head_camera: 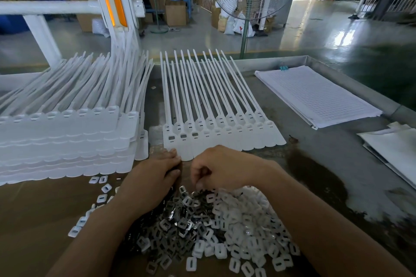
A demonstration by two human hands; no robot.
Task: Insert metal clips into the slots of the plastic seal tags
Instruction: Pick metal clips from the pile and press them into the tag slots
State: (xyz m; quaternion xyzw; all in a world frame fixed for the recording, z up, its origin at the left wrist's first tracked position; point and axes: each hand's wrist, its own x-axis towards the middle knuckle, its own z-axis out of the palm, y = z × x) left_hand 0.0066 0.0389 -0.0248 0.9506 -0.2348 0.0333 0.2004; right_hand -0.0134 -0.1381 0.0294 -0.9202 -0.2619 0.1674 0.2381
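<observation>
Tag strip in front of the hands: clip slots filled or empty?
Partly filled. On the tag strip, the three leftmost slots hold grey metal clips; the slots to their right show only white and look empty.

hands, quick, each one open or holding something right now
Left hand: open, fingertips touching the near edge of the tag strip.
Right hand: fingers curled over the clip pile; whether they pinch a clip cannot be told.

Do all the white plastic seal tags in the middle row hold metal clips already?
No, only the three leftmost white plastic seal tags show grey metal clips; the others look empty.
</observation>
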